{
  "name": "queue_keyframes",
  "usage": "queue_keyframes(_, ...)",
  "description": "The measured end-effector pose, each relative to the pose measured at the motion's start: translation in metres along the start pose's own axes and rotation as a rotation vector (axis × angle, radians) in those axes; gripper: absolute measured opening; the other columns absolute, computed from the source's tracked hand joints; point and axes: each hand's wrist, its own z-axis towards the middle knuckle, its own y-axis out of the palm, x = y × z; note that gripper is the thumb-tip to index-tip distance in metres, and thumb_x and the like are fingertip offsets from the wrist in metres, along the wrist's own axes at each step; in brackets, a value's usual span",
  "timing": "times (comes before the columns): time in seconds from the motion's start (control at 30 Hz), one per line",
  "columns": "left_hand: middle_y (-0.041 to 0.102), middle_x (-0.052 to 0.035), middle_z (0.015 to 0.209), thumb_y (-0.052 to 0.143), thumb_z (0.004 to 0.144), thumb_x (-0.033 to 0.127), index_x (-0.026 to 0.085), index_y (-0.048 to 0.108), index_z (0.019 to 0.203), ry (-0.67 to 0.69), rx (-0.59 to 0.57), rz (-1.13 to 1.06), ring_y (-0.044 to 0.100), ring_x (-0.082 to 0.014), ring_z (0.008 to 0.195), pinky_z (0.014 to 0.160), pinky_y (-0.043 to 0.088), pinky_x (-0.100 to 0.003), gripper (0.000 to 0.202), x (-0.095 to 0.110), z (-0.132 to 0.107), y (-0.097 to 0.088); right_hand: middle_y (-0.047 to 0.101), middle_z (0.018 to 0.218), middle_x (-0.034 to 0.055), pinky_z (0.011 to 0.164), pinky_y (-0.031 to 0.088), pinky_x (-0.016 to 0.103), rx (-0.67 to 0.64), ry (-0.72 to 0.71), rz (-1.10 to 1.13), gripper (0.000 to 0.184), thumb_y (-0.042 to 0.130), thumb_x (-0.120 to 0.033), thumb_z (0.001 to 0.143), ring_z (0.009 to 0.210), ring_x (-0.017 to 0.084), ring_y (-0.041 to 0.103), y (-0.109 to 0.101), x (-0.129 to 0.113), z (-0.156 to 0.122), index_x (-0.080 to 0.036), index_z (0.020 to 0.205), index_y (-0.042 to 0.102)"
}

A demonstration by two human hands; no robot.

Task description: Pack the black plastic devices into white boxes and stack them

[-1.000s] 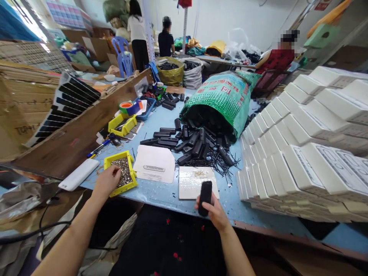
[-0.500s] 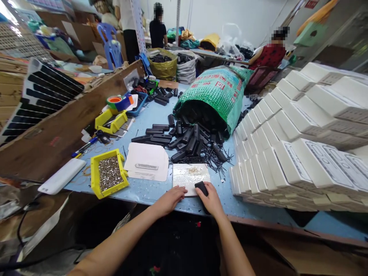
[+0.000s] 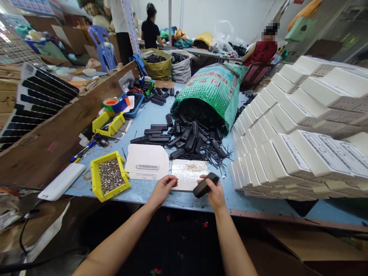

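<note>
- Right hand (image 3: pixel 215 193): closed round a black case (image 3: pixel 205 184), held tilted just above the table's near edge (image 3: pixel 172 201).
- Left hand (image 3: pixel 162 189): fingertips pinched on the near-left corner of a white tile (image 3: pixel 188 175); grip narrow, and whether it lifts the tile or only steadies it cannot be told.
- White tile: lies flat at the near edge, a scatter of small bright bits on its far part.
- Yellow tray (image 3: pixel 108 175): near-left of the table, filled with small metal pieces, apart from both hands.
- White card (image 3: pixel 147 161): between tray and tile, flat.
- Black cases, loose pile (image 3: pixel 186 138): mid-table, spilling from a green sack (image 3: pixel 212 96); many thin black ties lie among them.
- White boxes (image 3: pixel 287 153): stacked in rows along the right side.
- Progress, as a judgement: one case in hand, a large pile and a sackful untouched; the rows of boxes suggest much already packed, though what they hold is hidden.
</note>
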Motion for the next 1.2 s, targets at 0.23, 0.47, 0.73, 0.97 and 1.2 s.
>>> queue_keyframes(0.23,0.068,-0.0023,0.075,0.084,0.059,0.028,0.015,0.070,0.076,-0.252,0.167,-0.588,0.063,-0.0110,0.070,0.075,0.052,-0.025,0.026,0.038,-0.020,0.026,0.053,0.071,-0.0055,0.071,0.051,0.033,0.167,-0.318,0.430,0.023,0.061,-0.026,0.073,0.064,0.012,0.056,0.055,-0.057,-0.008,-0.023,0.088,0.044)
queue_keyframes(0.47,0.068,-0.0029,0.079,0.082,0.060,0.031,0.015,0.072,0.075,-0.195,0.208,-0.505,0.063,-0.0128,0.070,0.072,0.055,-0.028,0.024,0.038,-0.022,0.025,0.043,0.065,-0.0064,0.063,0.047,0.027,0.328,-0.133,0.556,0.028,0.061,-0.034,0.069,0.056,0.009,0.046,0.081,-0.057,0.006,-0.021,0.080,0.039)
queue_keyframes(0.73,0.064,0.0019,0.071,0.083,0.059,0.023,0.016,0.058,0.076,-0.124,0.246,-0.547,0.059,-0.0095,0.068,0.067,0.051,-0.022,0.031,0.039,-0.022,0.030,0.042,0.065,-0.0069,0.066,0.048,0.027,0.353,-0.081,0.621,0.028,0.061,-0.033,0.068,0.057,0.009,0.046,0.085,-0.049,0.009,-0.021,0.081,0.039)
queue_keyframes(0.97,0.063,0.0021,0.069,0.081,0.061,0.025,0.017,0.051,0.069,-0.096,0.271,-0.485,0.060,-0.0107,0.067,0.069,0.049,-0.024,0.032,0.035,-0.022,0.033,0.044,0.066,-0.0069,0.062,0.048,0.024,0.399,-0.060,0.706,0.027,0.064,-0.028,0.066,0.058,0.008,0.046,0.086,-0.048,0.009,-0.020,0.080,0.042)
queue_keyframes(1.2,0.062,0.0014,0.070,0.078,0.065,0.025,0.018,0.049,0.068,-0.029,0.301,-0.443,0.061,-0.0116,0.070,0.072,0.048,-0.025,0.030,0.030,-0.025,0.042,0.043,0.067,-0.0064,0.062,0.048,0.023,0.453,-0.078,0.620,0.022,0.061,-0.026,0.071,0.058,0.008,0.046,0.084,-0.041,0.006,-0.020,0.084,0.043)
